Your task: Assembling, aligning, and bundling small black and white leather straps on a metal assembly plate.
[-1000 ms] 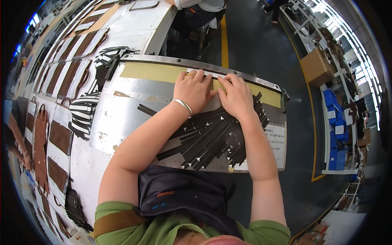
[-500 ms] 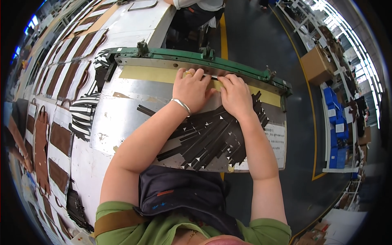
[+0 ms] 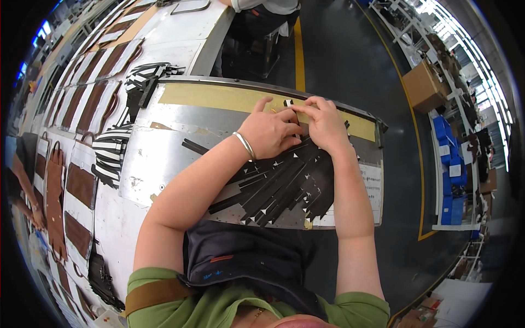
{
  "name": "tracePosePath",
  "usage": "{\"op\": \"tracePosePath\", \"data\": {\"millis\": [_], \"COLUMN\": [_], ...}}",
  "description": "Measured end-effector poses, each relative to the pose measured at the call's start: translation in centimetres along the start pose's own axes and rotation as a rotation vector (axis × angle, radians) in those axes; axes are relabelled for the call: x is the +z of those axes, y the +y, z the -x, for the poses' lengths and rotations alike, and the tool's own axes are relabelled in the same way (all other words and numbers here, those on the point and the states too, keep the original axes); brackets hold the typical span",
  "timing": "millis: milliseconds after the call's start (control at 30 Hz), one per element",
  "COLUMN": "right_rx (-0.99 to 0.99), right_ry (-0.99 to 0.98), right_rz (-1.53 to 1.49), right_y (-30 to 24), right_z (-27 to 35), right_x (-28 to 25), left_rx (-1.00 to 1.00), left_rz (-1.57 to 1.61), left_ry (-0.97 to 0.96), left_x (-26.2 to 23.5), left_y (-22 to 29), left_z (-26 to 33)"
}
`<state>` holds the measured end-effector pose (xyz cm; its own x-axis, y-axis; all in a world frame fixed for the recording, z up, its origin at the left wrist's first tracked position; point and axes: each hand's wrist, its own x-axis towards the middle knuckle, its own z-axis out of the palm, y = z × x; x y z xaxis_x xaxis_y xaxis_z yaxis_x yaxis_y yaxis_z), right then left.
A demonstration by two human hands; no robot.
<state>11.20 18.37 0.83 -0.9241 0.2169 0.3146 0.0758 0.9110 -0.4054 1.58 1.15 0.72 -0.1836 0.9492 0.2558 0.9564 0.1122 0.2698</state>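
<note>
Near the far edge of a metal work plate (image 3: 143, 174), both my hands are together at a short black strip (image 3: 289, 102) whose white end shows. My right hand (image 3: 328, 128) pinches it between thumb and forefinger. My left hand (image 3: 268, 134), with a silver bangle on its wrist, has its forefinger lifted and its other fingers curled against the strip, which they partly hide. Below my hands lies a loose pile of black strips (image 3: 284, 186), some with small white tips. A yellow band (image 3: 208, 97) runs along the plate's far side.
At the left, brown and white panels (image 3: 82, 232) cover a long white table, with striped strip bundles (image 3: 112, 156) hanging beside the plate. Another person (image 3: 268, 22) stands beyond it. Shelves with blue bins (image 3: 451, 158) and a cardboard box (image 3: 425, 85) line the right.
The green bar along the plate's far edge has swung out of sight. My hands have drawn slightly back from the edge; the left forefinger has lifted, and the strip's white end now shows.
</note>
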Motion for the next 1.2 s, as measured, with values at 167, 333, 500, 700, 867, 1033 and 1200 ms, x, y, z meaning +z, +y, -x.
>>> {"op": "tracePosePath", "data": {"millis": [167, 333, 500, 700, 867, 1033, 1200], "right_rx": [0.031, -0.127, 0.108, -0.072, -0.072, -0.098, -0.067], "right_ry": [0.021, -0.002, 0.044, 0.085, 0.112, 0.089, 0.092], "right_rz": [0.228, 0.210, 0.321, 0.127, 0.229, 0.237, 0.260], "right_y": [0.1, -0.2, -0.6, -1.5, -1.6, -1.7, -1.9], "right_z": [0.2, 0.0, 0.2, 0.0, 0.0, -0.3, -0.3], "right_x": [0.1, 0.4, -0.1, 1.1, 1.9, 1.6, 1.8], "left_rx": [0.000, 0.000, -0.235, -0.289, -0.296, -0.313, -0.339], "left_rz": [-0.038, -0.008, -0.292, -0.295, -0.332, -0.326, -0.340], "left_ry": [0.084, -0.010, 0.220, 0.160, 0.334, 0.307, 0.285], "left_x": [-0.8, -0.7, 0.3, 0.4, 1.9, 1.5, 1.6], "left_y": [-1.0, -0.6, -2.3, -1.2, -1.2, -1.3, -1.2], "left_z": [0.4, 0.3, 1.0, 0.4, 0.6, 0.2, 0.2]}}
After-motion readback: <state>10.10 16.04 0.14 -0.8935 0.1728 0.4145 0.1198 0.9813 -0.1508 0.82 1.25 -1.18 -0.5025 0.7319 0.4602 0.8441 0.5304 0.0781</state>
